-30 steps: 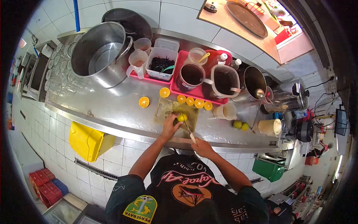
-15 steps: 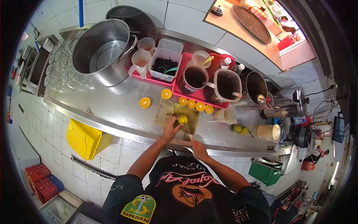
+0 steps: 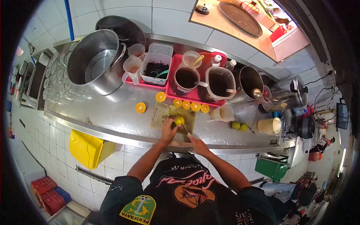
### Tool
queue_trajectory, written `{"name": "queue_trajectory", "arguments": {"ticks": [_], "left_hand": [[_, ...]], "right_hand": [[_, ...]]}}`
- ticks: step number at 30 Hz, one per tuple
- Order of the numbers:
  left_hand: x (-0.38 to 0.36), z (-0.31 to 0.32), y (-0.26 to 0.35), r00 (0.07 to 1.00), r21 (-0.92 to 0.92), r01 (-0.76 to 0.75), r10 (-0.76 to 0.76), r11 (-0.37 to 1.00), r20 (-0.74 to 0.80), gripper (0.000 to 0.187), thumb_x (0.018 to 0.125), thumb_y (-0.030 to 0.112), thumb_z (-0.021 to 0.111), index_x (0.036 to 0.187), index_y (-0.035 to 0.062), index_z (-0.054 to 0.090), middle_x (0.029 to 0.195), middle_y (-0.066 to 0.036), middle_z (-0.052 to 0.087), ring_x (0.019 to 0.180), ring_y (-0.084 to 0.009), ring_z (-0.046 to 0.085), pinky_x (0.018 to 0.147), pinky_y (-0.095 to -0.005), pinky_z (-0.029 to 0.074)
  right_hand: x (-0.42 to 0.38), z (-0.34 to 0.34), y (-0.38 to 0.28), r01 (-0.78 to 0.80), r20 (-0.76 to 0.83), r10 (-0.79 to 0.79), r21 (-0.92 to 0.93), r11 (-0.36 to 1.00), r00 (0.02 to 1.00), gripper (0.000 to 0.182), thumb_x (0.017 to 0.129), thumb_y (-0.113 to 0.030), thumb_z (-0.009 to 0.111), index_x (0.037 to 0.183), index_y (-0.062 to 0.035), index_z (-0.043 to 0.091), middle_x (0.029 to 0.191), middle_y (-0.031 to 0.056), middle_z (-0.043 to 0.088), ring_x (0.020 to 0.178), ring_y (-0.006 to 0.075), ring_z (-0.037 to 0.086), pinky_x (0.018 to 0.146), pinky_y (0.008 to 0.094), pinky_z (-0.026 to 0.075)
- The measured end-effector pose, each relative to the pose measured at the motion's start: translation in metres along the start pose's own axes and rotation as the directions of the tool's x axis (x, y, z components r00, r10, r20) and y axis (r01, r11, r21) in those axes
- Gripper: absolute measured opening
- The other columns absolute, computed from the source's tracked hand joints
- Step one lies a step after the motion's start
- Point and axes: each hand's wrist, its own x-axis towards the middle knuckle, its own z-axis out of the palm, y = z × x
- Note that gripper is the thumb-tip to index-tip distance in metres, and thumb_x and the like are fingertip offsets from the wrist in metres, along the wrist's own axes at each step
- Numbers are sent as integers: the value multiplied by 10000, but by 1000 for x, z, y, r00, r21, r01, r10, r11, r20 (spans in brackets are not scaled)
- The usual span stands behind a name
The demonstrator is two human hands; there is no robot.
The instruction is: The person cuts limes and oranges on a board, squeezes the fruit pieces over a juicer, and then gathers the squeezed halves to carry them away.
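So the fruit is sitting on the cutting board, right by the fingers. The left hand is half curled, fingertips pinning the fruit from its left side. The right hand is closed round the handle of a knife, blade angled up to the fruit; can't tell how deep it's in, if at all. Just past the board there's a row of four orange halves, cut faces up, plus two more halves off to the left. A pitcher and two green fruits are to the right on the table. Behind: a red tray with drink containers, and a big pot further left.
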Motion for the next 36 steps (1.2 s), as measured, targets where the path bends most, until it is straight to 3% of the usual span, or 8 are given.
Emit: {"name": "queue_trajectory", "arguments": {"ticks": [7, 10, 16, 21, 26, 30, 32, 36], "left_hand": [[-1, -1, -7, 999, -30, -18, 19, 999, 36, 398, 733, 157, 778, 1051, 31, 574, 992, -174, 573, 949, -372, 555, 821, -425, 446], [-2, 4, -8, 1000, -19, -12, 12, 1000, 1, 409, 736, 172, 778, 1061, 29, 576, 994, -176, 574, 950, -372, 555, 820, -423, 446], [0, -8, 0, 999, 4, 12, -12, 1000, 49, 414, 749, 198, 770, 1069, 17, 581, 1006, -186, 581, 956, -376, 560, 826, -425, 448], [-2, -5, -5, 1000, -32, -10, 11, 999, 14, 426, 741, 194, 777, 1073, 10, 583, 1013, -186, 585, 959, -378, 567, 835, -422, 455], [-2, -1, -8, 1000, -73, 11, -10, 997, 16, 437, 758, 173, 764, 1111, 11, 563, 1029, -183, 578, 987, -375, 558, 853, -420, 448], [-4, -2, -4, 1000, -120, 12, -11, 993, 1, 430, 782, 159, 740, 1140, 10, 552, 1073, -188, 578, 1025, -370, 552, 888, -417, 441], [-1, -3, -2, 999, -124, 51, -50, 991, 9, 451, 803, 148, 712, 1199, 14, 543, 1159, -199, 572, 1096, -368, 540, 944, -415, 428], [1, -5, -6, 998, -70, -56, 54, 996, -22, 443, 822, 101, 688, 1232, 21, 541, 1161, -203, 577, 1101, -365, 545, 953, -414, 428]], "right_hand": [[34, 39, 39, 37, -5, -37, 1, 999, 999, 694, 999, -526, 235, 1163, 54, 579, 1013, 345, 613, 1017, 481, 576, 917, 482, 422], [-15, 34, 41, 308, -235, -288, 53, 950, 928, 652, 1008, -492, 231, 1173, 39, 571, 992, 338, 615, 973, 481, 589, 883, 499, 438], [31, 2, -32, -162, 64, 158, 78, 984, 985, 633, 1011, -474, 184, 1158, 13, 560, 995, 331, 618, 980, 474, 592, 878, 514, 441], [9, 50, 42, 196, -126, -204, -78, 978, 971, 484, 982, -345, 321, 1358, -52, 408, 949, 320, 629, 983, 465, 601, 865, 528, 458], [-69, 46, 72, 72, 14, -71, -365, 928, 997, 591, 900, -94, 394, 1466, -188, 252, 879, 290, 636, 812, 448, 646, 677, 539, 512], [-79, 54, 84, 55, 41, -43, -351, 935, 998, 597, 920, -120, 406, 1484, -199, 223, 851, 277, 634, 746, 438, 646, 623, 533, 513], [-78, 55, 80, -38, -7, 37, -258, 965, 999, 443, 1018, -340, 293, 1452, -248, 293, 829, 261, 636, 777, 442, 629, 692, 522, 475], [-88, 50, 60, -230, -81, 231, 26, 973, 969, 670, 1000, -539, 217, 1051, -14, 630, 835, 289, 626, 803, 460, 601, 773, 521, 442]]}}
